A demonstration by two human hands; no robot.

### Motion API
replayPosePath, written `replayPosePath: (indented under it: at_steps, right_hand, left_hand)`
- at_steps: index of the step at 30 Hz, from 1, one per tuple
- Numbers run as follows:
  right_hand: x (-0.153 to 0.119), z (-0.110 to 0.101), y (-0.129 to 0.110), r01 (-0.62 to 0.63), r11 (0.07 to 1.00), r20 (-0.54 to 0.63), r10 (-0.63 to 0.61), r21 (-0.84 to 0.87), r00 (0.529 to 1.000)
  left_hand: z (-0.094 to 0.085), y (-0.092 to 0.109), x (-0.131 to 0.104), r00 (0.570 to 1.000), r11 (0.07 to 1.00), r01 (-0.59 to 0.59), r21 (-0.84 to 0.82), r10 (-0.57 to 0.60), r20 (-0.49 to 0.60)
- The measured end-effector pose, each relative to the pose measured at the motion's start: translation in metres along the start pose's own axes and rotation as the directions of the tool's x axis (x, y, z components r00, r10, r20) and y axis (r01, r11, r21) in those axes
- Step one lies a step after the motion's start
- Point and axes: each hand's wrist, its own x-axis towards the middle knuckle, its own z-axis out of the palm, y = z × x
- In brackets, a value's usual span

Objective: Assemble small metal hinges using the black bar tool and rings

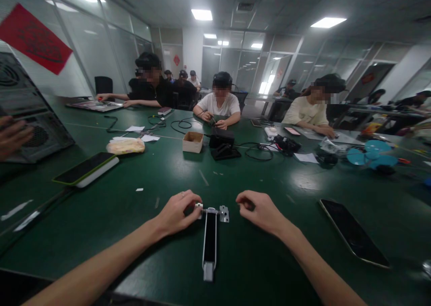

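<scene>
On the green table in front of me lies a long, narrow silver-framed piece with a black middle (pixel 210 243), its far end between my hands. A small metal plate with holes (pixel 224 213) sits at the right of that end. My left hand (pixel 180 211) pinches a similar small metal plate (pixel 199 206) at the left of it, mostly covered by the fingers. Just right of the metal parts, my right hand (pixel 261 210) is curled with thumb and fingertips drawn together, apart from the plate. Whatever may be between those fingertips is too small to make out.
A phone (pixel 353 232) lies to my right; a green-edged phone-like device (pixel 86 169) is at left. Beyond are a small open box (pixel 193 142), a black stand (pixel 222 143) and blue fan blades (pixel 372 153). A computer case (pixel 43 113) stands left, another person's hand beside it. Co-workers sit opposite.
</scene>
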Motion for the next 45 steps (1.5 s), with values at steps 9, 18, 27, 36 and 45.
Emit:
replayPosePath:
  at_steps: [9, 18, 27, 36, 45]
  right_hand:
    - [-0.006, 0.061, -0.053, 0.073, 0.818, -0.157, 0.022, 0.570, 0.987]
    - [-0.004, 0.059, -0.055, 0.052, 0.843, -0.151, 0.034, 0.535, 0.988]
    - [-0.002, 0.037, -0.016, 0.178, 0.984, -0.171, -0.179, -0.018, 0.969]
    - [-0.003, 0.048, -0.011, 0.130, 0.991, -0.061, -0.132, -0.036, 0.989]
    - [-0.003, 0.049, -0.009, 0.109, 0.994, -0.050, -0.108, 0.022, 0.993]
  left_hand:
    - [0.008, 0.020, -0.002, 0.911, 0.925, -0.377, -0.036, 0.364, -0.192]
    - [0.006, 0.013, -0.005, 0.945, 0.942, -0.308, -0.129, 0.288, -0.155]
    - [-0.013, -0.021, -0.001, 0.980, 0.997, -0.012, -0.080, 0.027, 0.198]
    - [-0.006, -0.020, 0.002, 0.956, 0.997, 0.001, -0.076, 0.021, 0.294]
    - [-0.003, -0.018, 0.004, 0.943, 0.996, 0.037, -0.082, -0.008, 0.334]
